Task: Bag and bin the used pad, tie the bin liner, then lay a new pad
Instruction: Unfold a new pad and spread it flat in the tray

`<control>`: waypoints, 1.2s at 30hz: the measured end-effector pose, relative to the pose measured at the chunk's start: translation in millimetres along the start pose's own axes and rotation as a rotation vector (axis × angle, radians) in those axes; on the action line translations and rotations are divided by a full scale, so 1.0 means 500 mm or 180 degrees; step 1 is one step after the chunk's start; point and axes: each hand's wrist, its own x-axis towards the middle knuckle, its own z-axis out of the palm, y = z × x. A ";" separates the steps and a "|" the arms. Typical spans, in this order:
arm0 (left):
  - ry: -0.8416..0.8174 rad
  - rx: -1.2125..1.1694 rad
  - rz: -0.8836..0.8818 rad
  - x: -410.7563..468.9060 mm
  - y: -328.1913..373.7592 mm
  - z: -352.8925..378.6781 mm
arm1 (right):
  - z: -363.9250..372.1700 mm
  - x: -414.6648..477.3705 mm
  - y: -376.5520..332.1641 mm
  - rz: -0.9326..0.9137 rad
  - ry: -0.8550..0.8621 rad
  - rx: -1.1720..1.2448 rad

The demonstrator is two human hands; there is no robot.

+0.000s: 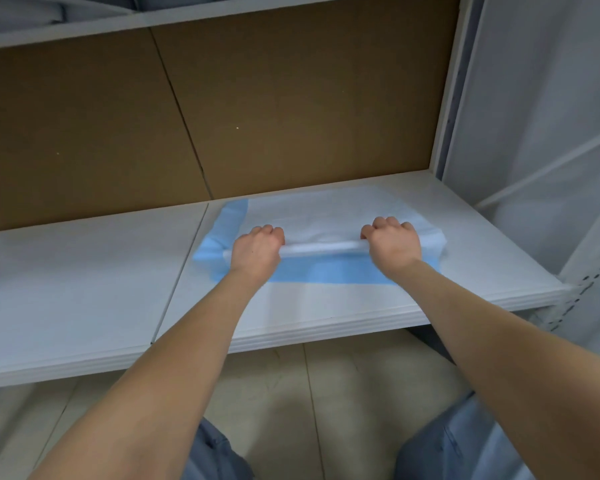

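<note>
A pad (312,216), white on top with a blue backing, lies on the right half of a white shelf (84,289). Its near edge is rolled into a thin white tube, and blue backing shows in front of and to the left of the roll. My left hand (257,249) grips the left end of the rolled edge with curled fingers. My right hand (392,242) grips the right end the same way. Both forearms reach in over the shelf's front edge.
A brown board (257,105) forms the back wall behind the shelf. Another white shelf (187,15) runs overhead. A white perforated upright (582,296) and a pale wall stand at the right. Below the shelf is a tiled floor (326,393).
</note>
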 end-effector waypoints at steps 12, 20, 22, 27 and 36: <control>0.0332 0.0026 -0.0344 -0.004 0.010 -0.006 | -0.030 -0.011 -0.002 0.2195 0.0035 0.2012; 0.0304 -0.0076 -0.0594 -0.037 0.030 0.009 | -0.017 -0.018 -0.030 0.3742 0.0245 0.6622; 0.0284 -0.0095 -0.0605 -0.042 0.026 0.012 | -0.023 -0.023 -0.041 0.3671 0.0089 0.6675; 0.0249 -0.0115 -0.0605 -0.038 0.013 0.014 | -0.028 -0.018 -0.037 0.3568 -0.0126 0.6078; 0.0393 0.0045 -0.0431 0.010 0.007 -0.003 | -0.035 -0.009 -0.015 0.0641 0.0219 0.0931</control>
